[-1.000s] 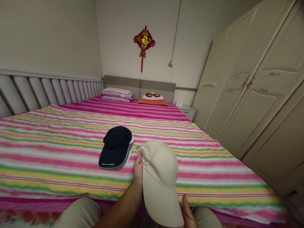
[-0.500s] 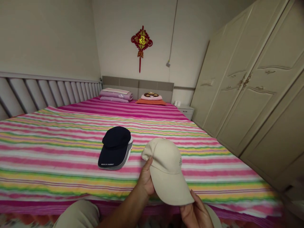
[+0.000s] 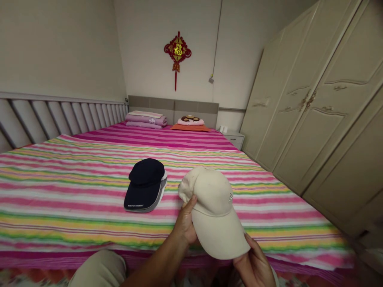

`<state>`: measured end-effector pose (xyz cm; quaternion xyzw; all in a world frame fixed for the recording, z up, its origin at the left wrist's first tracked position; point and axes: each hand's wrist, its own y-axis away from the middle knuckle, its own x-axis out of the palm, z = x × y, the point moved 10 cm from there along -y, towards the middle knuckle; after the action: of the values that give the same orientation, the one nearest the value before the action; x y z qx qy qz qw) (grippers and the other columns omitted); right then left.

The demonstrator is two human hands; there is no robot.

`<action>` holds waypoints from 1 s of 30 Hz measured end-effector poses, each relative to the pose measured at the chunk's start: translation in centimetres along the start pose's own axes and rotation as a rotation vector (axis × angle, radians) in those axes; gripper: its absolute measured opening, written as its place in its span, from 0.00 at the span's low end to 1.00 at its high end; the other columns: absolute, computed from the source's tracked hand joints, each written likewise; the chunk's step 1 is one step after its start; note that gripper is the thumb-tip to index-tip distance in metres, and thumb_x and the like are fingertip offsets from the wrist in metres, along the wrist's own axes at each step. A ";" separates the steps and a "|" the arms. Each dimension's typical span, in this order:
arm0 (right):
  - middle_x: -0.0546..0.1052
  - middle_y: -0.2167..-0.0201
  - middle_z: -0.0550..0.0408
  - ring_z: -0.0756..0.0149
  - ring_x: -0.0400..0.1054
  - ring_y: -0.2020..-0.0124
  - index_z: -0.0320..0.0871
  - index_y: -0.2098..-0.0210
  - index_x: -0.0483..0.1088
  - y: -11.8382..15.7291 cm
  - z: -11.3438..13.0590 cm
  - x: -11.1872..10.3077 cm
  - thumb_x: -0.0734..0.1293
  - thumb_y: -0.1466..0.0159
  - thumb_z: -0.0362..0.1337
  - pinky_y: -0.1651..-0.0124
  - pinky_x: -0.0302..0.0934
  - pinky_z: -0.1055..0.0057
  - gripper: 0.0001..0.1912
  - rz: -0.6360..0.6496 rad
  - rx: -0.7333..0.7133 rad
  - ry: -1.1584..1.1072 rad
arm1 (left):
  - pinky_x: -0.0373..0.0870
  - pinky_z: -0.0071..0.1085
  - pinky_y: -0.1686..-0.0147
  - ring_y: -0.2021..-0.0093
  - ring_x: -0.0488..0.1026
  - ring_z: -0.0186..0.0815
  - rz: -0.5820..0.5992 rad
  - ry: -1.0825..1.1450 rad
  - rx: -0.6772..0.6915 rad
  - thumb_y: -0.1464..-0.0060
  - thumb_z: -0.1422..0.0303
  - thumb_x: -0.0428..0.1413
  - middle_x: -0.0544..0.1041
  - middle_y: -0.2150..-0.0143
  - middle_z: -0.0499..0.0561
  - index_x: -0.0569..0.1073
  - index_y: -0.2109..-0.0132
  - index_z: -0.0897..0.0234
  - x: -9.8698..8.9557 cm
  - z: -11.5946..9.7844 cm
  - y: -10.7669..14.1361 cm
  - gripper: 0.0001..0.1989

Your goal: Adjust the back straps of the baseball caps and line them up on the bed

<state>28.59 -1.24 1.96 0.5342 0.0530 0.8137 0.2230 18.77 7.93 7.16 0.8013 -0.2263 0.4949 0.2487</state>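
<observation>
A beige baseball cap (image 3: 214, 195) is held above the near part of the bed, its brim (image 3: 220, 235) pointing toward me and to the right. My left hand (image 3: 187, 223) grips its left side, thumb on top by the seam where crown meets brim. The front right corner of the brim is pinched by my right hand (image 3: 254, 259), with fingers underneath. Left of it, a navy cap (image 3: 145, 181) with white lettering on its brim lies on the striped sheet (image 3: 89, 199). Grey and white edges show beneath the navy cap, apparently of other caps under it.
Folded purple bedding (image 3: 146, 120) and a pink folded stack (image 3: 190, 121) on an orange piece sit by the headboard (image 3: 194, 108). A padded rail (image 3: 60, 115) runs along the left side. On the right stand a nightstand (image 3: 235, 139) and a tall wardrobe (image 3: 314, 115).
The beige cap has shifted slightly to the right and turned a little, both hands moving with it. The navy cap stays where it was.
</observation>
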 end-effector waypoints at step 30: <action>0.77 0.62 0.55 0.66 0.71 0.63 0.44 0.58 0.69 -0.6 4.0 -1.8 0.70 0.52 0.26 0.58 0.66 0.68 0.22 -0.002 -0.153 0.049 | 0.64 0.34 0.59 0.61 0.72 0.37 -0.012 -0.340 0.058 0.53 0.64 0.56 0.75 0.59 0.54 0.65 0.54 0.62 -3.4 1.3 -1.5 0.18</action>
<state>32.95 -2.09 1.93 0.4954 -0.0031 0.8280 0.2626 19.15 8.68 3.30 0.8815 -0.2459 0.3571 0.1869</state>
